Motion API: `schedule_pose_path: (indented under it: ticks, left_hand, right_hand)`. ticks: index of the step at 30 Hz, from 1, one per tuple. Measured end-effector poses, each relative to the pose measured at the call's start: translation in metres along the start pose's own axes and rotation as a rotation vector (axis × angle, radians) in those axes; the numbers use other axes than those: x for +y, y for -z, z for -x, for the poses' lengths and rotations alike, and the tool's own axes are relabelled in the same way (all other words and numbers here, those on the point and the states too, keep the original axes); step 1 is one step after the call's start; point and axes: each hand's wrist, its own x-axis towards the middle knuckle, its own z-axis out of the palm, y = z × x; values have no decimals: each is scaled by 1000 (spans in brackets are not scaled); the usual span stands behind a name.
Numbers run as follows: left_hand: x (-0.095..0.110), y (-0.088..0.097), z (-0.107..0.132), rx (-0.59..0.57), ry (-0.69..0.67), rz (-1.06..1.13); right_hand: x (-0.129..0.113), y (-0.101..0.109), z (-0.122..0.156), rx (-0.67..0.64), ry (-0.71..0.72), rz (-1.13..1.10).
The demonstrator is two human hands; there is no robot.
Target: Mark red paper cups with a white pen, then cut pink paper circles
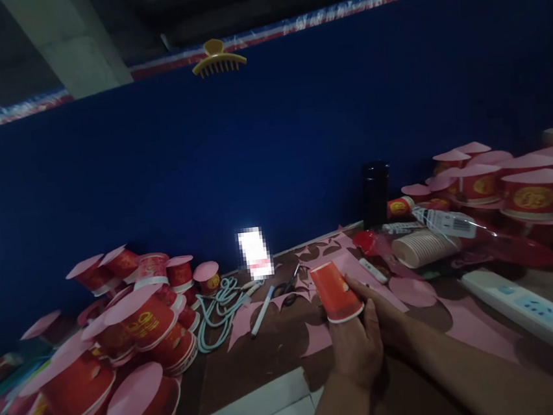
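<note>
A red paper cup (334, 293) is held bottom-up and tilted, with its white rim toward me. My left hand (355, 350) reaches into the cup's mouth from below; its fingers are hidden inside and its thumb lies along the outside right. Against the cup's right side, my right hand (382, 318) grips with bent fingers, partly behind the left thumb. Cut pink paper scraps (317, 339) lie around the hands. Beyond the cup are black-handled scissors (288, 291) and a white pen (262, 312).
Red cups with pink paper discs (140, 318) crowd the left, and more disc-topped cups (534, 196) stand right. A power strip (536, 313), stacked paper cups (420, 249), coiled cable (218, 314), lit phone (255, 254) and dark bottle (375, 193) are nearby. A white box (257, 408) edges the front.
</note>
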Motion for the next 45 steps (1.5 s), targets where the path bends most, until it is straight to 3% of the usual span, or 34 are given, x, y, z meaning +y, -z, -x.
schedule_pose_path:
  ticks: [7,11,18,25,28,38,45]
  left_hand:
    - [0,2,0,-37,-45,-39]
    - [1,2,-1,1,-65,-60]
    - [1,1,-4,38,-98,-282]
    - [-1,1,-5,-65,-58,-348]
    - [1,2,-4,-87,-56,-315]
    - [10,7,-4,-49,-78,-87]
    - [13,9,-5,-63,0,175]
  right_hand:
    - [3,0,-1,-20,43,3]
    - [2,-3,1,-9,64,8]
    - [-7,-5,3,11,203,31]
    - [-6,2,8,-12,284,27]
    - [-6,2,8,5,302,-5]
    - [-13,4,8,19,163,-89]
    - [-8,4,10,5,254,-2]
